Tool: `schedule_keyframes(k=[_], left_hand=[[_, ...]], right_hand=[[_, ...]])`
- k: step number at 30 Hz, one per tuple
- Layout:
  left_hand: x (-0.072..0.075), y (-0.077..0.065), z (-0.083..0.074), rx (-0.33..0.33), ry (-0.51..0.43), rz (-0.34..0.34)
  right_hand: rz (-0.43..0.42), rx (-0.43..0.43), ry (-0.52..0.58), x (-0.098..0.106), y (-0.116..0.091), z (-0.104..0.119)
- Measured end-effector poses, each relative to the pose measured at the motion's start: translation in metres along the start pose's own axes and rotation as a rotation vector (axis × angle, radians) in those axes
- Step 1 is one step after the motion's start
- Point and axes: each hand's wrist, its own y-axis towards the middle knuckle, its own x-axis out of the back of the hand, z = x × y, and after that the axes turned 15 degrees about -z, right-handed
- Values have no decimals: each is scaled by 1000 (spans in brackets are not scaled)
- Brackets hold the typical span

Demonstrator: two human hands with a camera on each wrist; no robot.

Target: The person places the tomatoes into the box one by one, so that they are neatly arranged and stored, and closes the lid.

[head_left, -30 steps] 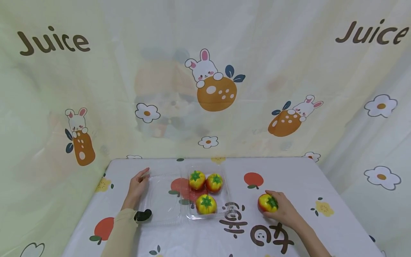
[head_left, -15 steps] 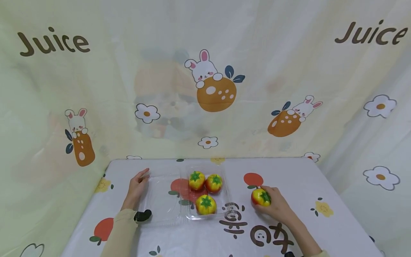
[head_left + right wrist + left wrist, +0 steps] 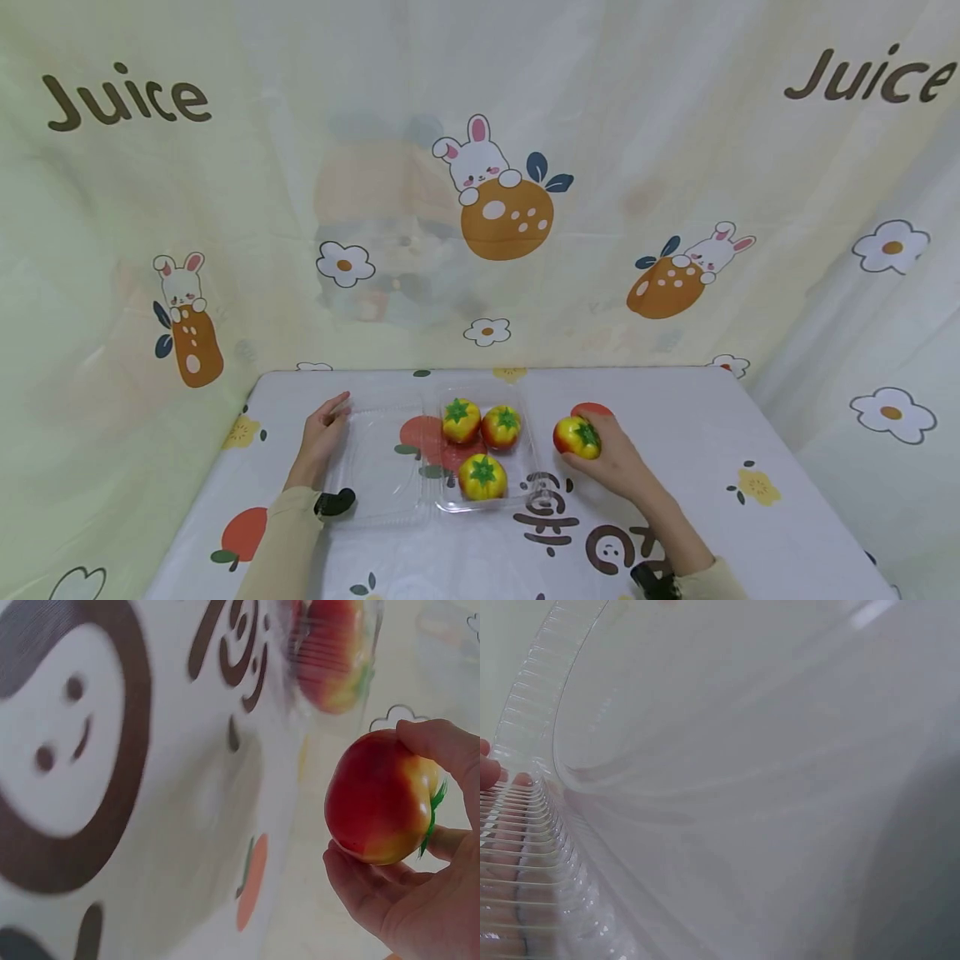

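Observation:
My right hand (image 3: 618, 462) holds a glossy red-and-yellow fruit with a green leafy top (image 3: 576, 437) above the table, right of the clear plastic container (image 3: 525, 492). In the right wrist view, thumb and fingers curl round this fruit (image 3: 379, 799) from its leafy side. Three similar fruits, one of them a front fruit (image 3: 482, 479), sit in the container's right half. Its clear lid (image 3: 382, 467) lies folded open to the left. At the lid's left edge, my left hand (image 3: 322, 433) pinches the ridged rim (image 3: 525, 847); part of its fingers shows through the plastic.
A white tablecloth (image 3: 697, 433) with printed fruit and lettering covers the table. Behind it hangs a pale curtain (image 3: 600, 108) with rabbit prints; more curtain closes off both sides. A dark wrist strap (image 3: 335, 502) sits at the left cuff.
My right hand has carried the fruit leftward and away from me, off the spot near the lettering toward the container. My left hand and the three fruits in the container have stayed put.

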Motion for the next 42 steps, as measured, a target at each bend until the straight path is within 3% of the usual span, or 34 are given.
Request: schedule_keyframes(k=[12, 24, 35, 42], left_hand=[[-1, 2, 2, -8, -4, 10], [0, 2, 2, -3, -17, 4], [-1, -1, 1, 6, -10, -3], [-2, -1, 0, -1, 9, -18]], right_hand=[[102, -5, 84, -13, 0, 40], [157, 3, 115, -34, -8, 58], [147, 64, 51, -47, -18, 63], [108, 44, 6, -50, -21, 69]])
